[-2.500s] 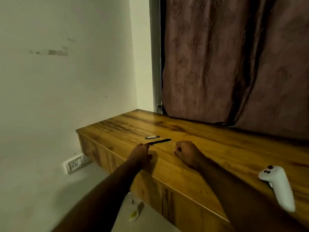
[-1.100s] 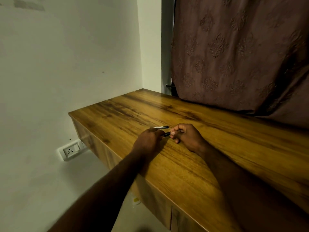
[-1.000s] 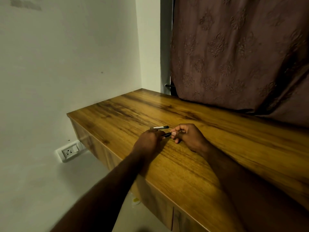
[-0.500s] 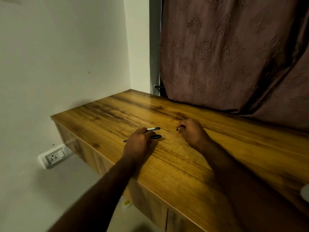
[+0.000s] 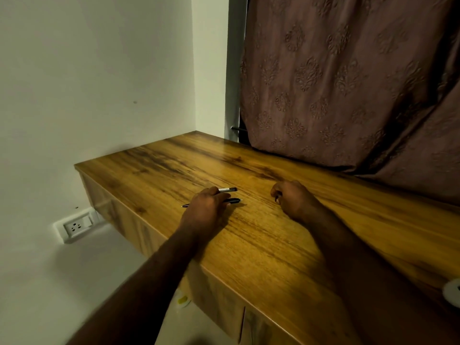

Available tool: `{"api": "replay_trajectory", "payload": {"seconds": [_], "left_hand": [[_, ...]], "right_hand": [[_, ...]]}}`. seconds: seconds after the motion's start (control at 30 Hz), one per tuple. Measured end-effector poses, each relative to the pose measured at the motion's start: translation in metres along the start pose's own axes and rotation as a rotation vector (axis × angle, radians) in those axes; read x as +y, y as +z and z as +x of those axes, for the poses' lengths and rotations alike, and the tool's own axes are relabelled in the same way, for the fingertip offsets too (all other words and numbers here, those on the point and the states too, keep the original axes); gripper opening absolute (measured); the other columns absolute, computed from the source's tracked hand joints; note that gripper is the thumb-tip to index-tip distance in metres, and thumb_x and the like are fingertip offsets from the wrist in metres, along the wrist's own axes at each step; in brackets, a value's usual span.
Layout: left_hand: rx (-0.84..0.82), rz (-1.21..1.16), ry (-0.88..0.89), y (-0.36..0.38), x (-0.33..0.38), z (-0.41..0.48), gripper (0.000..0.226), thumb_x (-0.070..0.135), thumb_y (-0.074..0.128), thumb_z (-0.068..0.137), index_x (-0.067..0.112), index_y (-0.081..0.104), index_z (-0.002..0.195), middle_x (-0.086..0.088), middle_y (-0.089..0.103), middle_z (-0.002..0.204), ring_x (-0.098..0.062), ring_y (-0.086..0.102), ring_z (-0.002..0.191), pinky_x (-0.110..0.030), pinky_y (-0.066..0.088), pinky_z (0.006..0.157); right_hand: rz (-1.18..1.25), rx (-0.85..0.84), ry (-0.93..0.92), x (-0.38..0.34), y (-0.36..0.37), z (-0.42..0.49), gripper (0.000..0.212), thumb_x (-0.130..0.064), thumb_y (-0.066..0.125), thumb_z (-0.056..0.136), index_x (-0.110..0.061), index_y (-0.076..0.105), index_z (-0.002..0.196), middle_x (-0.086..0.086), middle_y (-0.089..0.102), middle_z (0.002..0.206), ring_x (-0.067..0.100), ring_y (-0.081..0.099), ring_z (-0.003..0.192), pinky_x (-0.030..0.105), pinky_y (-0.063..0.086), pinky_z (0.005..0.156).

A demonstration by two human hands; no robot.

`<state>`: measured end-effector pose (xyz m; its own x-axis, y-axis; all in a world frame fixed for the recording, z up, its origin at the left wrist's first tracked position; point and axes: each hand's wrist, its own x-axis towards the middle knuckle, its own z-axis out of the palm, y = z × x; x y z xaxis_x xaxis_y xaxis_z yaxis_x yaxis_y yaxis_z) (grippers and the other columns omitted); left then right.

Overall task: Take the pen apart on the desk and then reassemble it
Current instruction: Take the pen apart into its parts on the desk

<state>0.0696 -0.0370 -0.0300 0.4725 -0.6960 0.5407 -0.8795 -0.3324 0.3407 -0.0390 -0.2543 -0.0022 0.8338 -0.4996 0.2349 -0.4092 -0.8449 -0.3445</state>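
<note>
Covering the dark pen body (image 5: 234, 200) on the desk (image 5: 273, 250), the left hand (image 5: 205, 207) touches the silver piece (image 5: 227, 189); its grip cannot be determined. The right hand (image 5: 291, 197) rests fisted nearby.

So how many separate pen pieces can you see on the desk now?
2: a silver-grey piece beyond the left hand, a black piece nearer, passing under that hand. The curled right hand may hide more.

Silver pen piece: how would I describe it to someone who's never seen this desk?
On the wooden desk, look just beyond the left hand. Two slim pieces poke out to its right; the silver pen piece is the farther, pale one, not the black pen body nearer the person.
</note>
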Motion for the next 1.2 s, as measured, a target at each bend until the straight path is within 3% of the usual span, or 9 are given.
{"api": "replay_trajectory", "payload": {"seconds": [0.2, 0.3, 0.4, 0.57, 0.67, 0.73, 0.93, 1.1, 1.2], "left_hand": [[0.004, -0.008, 0.016, 0.000, 0.000, -0.001, 0.050, 0.046, 0.037, 0.089, 0.013, 0.070, 0.104, -0.010, 0.066, 0.099, -0.023, 0.062, 0.083, -0.039, 0.055, 0.075], [0.011, -0.013, 0.006, -0.002, 0.002, -0.002, 0.055, 0.050, 0.032, 0.088, 0.012, 0.069, 0.105, -0.012, 0.065, 0.098, -0.025, 0.061, 0.084, -0.037, 0.052, 0.075], [0.017, -0.014, -0.006, -0.002, 0.004, -0.003, 0.058, 0.052, 0.030, 0.087, 0.012, 0.065, 0.108, -0.010, 0.065, 0.099, -0.022, 0.058, 0.087, -0.032, 0.048, 0.075], [0.035, -0.087, -0.027, -0.007, 0.011, -0.005, 0.068, 0.063, 0.026, 0.084, 0.010, 0.061, 0.109, -0.005, 0.065, 0.099, -0.012, 0.054, 0.084, -0.024, 0.038, 0.074], [0.056, -0.115, -0.020, -0.010, 0.014, -0.006, 0.082, 0.076, 0.021, 0.082, 0.008, 0.060, 0.106, 0.001, 0.061, 0.092, -0.013, 0.054, 0.079, -0.023, 0.038, 0.071], [0.069, -0.103, -0.018, -0.009, 0.014, -0.005, 0.069, 0.064, 0.027, 0.083, 0.008, 0.061, 0.105, -0.007, 0.066, 0.093, -0.020, 0.060, 0.082, -0.023, 0.039, 0.070], [0.068, -0.061, 0.002, -0.004, 0.008, -0.004, 0.038, 0.040, 0.047, 0.090, 0.008, 0.059, 0.108, -0.012, 0.067, 0.099, -0.026, 0.062, 0.089, -0.032, 0.046, 0.075], [0.096, -0.084, 0.005, -0.006, 0.011, -0.004, 0.061, 0.057, 0.031, 0.083, 0.011, 0.059, 0.111, -0.008, 0.067, 0.099, -0.022, 0.061, 0.088, -0.032, 0.048, 0.075], [0.108, -0.060, 0.013, -0.004, 0.007, -0.003, 0.046, 0.049, 0.043, 0.086, 0.012, 0.060, 0.108, -0.008, 0.069, 0.096, -0.024, 0.064, 0.084, -0.031, 0.048, 0.071]], "right_hand": [[0.226, 0.040, 0.075, 0.014, 0.007, 0.007, 0.035, 0.001, 0.049, 0.088, -0.011, 0.065, 0.117, 0.005, 0.064, 0.091, 0.009, 0.053, 0.068, 0.014, 0.037, 0.050], [0.376, 0.343, 0.155, 0.017, 0.007, 0.005, 0.022, -0.008, 0.053, 0.091, -0.017, 0.070, 0.100, -0.001, 0.066, 0.086, 0.013, 0.058, 0.071, 0.022, 0.042, 0.065], [0.786, 0.559, 0.158, -0.008, 0.005, -0.010, 0.008, -0.019, 0.062, 0.090, -0.017, 0.069, 0.086, 0.002, 0.068, 0.076, 0.012, 0.055, 0.058, 0.026, 0.044, 0.057], [0.987, 0.215, 0.124, -0.057, 0.011, -0.028, 0.023, -0.027, 0.062, 0.091, -0.004, 0.064, 0.086, 0.004, 0.059, 0.064, 0.008, 0.046, 0.039, 0.018, 0.034, 0.035], [1.103, -0.044, 0.079, -0.065, 0.024, -0.029, 0.017, -0.018, 0.063, 0.091, -0.001, 0.064, 0.096, 0.008, 0.063, 0.068, 0.010, 0.049, 0.037, 0.020, 0.036, 0.036], [1.145, -0.130, 0.056, -0.064, 0.031, -0.029, 0.015, -0.010, 0.062, 0.091, 0.000, 0.062, 0.101, 0.010, 0.065, 0.075, 0.013, 0.054, 0.044, 0.023, 0.040, 0.038], [1.156, -0.120, 0.050, -0.063, 0.034, -0.029, 0.018, -0.003, 0.062, 0.090, 0.005, 0.060, 0.105, 0.011, 0.066, 0.075, 0.015, 0.056, 0.048, 0.024, 0.044, 0.039], [1.200, -0.105, 0.075, -0.061, 0.035, -0.027, 0.017, -0.003, 0.060, 0.091, 0.007, 0.060, 0.105, 0.014, 0.066, 0.078, 0.015, 0.056, 0.047, 0.024, 0.044, 0.039], [1.212, -0.063, 0.091, -0.060, 0.034, -0.026, 0.012, -0.005, 0.056, 0.093, 0.003, 0.060, 0.101, 0.013, 0.066, 0.079, 0.015, 0.054, 0.045, 0.023, 0.042, 0.038]]}}
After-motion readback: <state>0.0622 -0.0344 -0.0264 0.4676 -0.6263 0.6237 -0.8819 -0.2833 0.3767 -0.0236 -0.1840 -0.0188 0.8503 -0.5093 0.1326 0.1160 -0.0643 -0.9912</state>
